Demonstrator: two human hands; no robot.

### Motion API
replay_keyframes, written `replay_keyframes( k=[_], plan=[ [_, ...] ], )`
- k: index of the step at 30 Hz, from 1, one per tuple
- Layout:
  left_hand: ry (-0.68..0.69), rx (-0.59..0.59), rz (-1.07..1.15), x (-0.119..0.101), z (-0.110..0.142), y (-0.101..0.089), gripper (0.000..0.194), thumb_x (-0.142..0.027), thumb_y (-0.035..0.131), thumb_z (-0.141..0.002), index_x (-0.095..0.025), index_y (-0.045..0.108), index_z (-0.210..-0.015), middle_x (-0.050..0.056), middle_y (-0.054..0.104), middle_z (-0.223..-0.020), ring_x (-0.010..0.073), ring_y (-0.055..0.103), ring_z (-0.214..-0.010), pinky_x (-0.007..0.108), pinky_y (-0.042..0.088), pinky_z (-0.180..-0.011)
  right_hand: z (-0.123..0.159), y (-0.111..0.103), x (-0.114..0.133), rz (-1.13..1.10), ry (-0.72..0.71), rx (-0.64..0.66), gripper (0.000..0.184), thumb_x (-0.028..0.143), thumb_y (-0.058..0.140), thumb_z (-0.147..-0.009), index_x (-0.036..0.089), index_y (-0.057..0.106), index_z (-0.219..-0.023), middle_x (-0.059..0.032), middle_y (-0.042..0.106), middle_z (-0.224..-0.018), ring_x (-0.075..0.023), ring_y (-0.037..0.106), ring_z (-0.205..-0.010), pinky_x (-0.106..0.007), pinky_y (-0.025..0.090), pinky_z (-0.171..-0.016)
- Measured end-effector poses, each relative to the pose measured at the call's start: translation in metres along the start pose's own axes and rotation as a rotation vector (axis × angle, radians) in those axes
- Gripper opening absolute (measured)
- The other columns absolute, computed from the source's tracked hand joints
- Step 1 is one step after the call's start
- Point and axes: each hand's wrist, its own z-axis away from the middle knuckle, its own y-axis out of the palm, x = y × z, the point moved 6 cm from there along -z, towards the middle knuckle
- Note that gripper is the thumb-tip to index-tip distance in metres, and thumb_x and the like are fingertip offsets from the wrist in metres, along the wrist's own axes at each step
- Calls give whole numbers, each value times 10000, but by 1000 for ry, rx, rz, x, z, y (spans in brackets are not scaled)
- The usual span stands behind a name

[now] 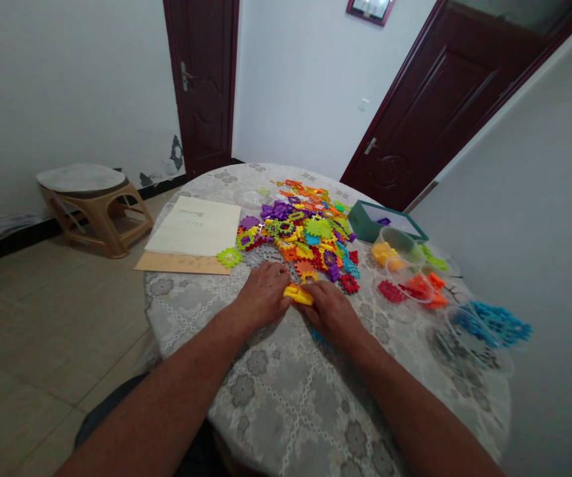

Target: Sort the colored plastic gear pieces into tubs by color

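Note:
Between my two hands, low over the near side of the table, is a yellow plastic building piece (298,295). My left hand (265,291) is closed on its left end, and my right hand (333,310) grips the right end. The fingers cover part of the piece, so its full shape is hidden. Just beyond them spreads a heap of colourful notched building pieces (318,228) in purple, green, orange, yellow and red. A blue piece (318,336) lies partly hidden below my right hand.
Clear plastic tubs at the right hold yellow pieces (384,254), orange pieces (428,289) and blue pieces (493,323). Behind them stands a green box (364,223). Papers (194,226) lie on the left of the round table (286,411). A stool (92,202) stands on the floor.

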Motion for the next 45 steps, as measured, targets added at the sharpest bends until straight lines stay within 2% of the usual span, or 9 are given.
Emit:
replay_keyframes(
  k=[6, 13, 20, 25, 29, 33, 39, 42, 45],
  plan=[
    [12, -93, 39, 3, -1, -4, 175, -284, 658, -934, -182, 621, -1071, 131, 658, -1192, 288, 571, -1136, 457, 478, -1016, 2, 1, -24, -158, 4, -155, 284, 246, 583, -1001, 187, 661, -1268, -137, 720, -1161, -268, 667, -1066, -408, 536, -945],
    [26, -194, 159, 2, -2, -11, 195, -298, 655, -956, -185, 606, -1107, 121, 677, -1145, 277, 609, -1107, 449, 497, -998, 1, -4, -42, -378, 196, -254, 301, 318, 607, -972, 193, 713, -1224, -108, 752, -1136, -251, 700, -977, -396, 548, -902],
    [104, -239, 365, -14, -1, -16, 251, -348, 590, -1000, -202, 582, -1203, 111, 694, -1177, 257, 663, -1094, 413, 548, -955, -1, 5, -33, -978, 532, -246, 347, 508, 672, -933, 205, 709, -1098, -19, 711, -881, -151, 603, -655, -265, 488, -583],
    [91, -217, 425, -20, -2, -19, 227, -344, 597, -998, -212, 605, -1182, 70, 713, -1091, 221, 696, -954, 362, 566, -843, -4, 22, -19, -1363, 594, -199, 367, 516, 726, -881, 224, 697, -1101, -31, 712, -954, -147, 620, -684, -251, 521, -552],
    [118, -256, 438, -20, -4, -22, 194, -323, 606, -991, -210, 618, -1149, 68, 717, -1070, 214, 704, -939, 347, 572, -821, -7, 22, -14, -1586, 517, -170, 456, 567, 725, -880, 215, 662, -1163, -58, 722, -1010, -181, 677, -768, -283, 586, -582],
    [159, -297, 430, -22, -4, -24, 156, -290, 596, -992, -221, 618, -1130, 59, 709, -1040, 213, 704, -956, 355, 582, -836, -7, 13, -12, -1441, 476, -150, 431, 479, 799, -845, 213, 632, -1140, -41, 729, -1018, -176, 699, -800, -281, 605, -630],
    [240, -329, 405, -25, -3, -29, 203, -316, 618, -996, -237, 605, -1183, 69, 719, -1125, 217, 712, -1031, 366, 607, -885, -5, -3, -16, -1303, 533, -116, 389, 428, 775, -830, 208, 618, -1110, -11, 740, -952, -142, 685, -667, -264, 585, -598],
    [225, -351, 333, -18, -2, -31, 265, -335, 612, -1006, -238, 603, -1253, 92, 722, -1203, 242, 707, -1114, 401, 603, -953, -5, -25, -39, -1195, 531, -121, 355, 420, 751, -850, 197, 618, -1092, -18, 744, -918, -150, 704, -670, -264, 590, -597],
    [164, -366, 244, -4, -2, -33, 266, -358, 608, -1006, -234, 622, -1241, 103, 724, -1206, 267, 699, -1142, 439, 587, -999, -8, -60, -86, -990, 551, -161, 304, 373, 727, -873, 184, 619, -1084, -35, 748, -904, -151, 710, -656, -251, 585, -563]
  ],
)
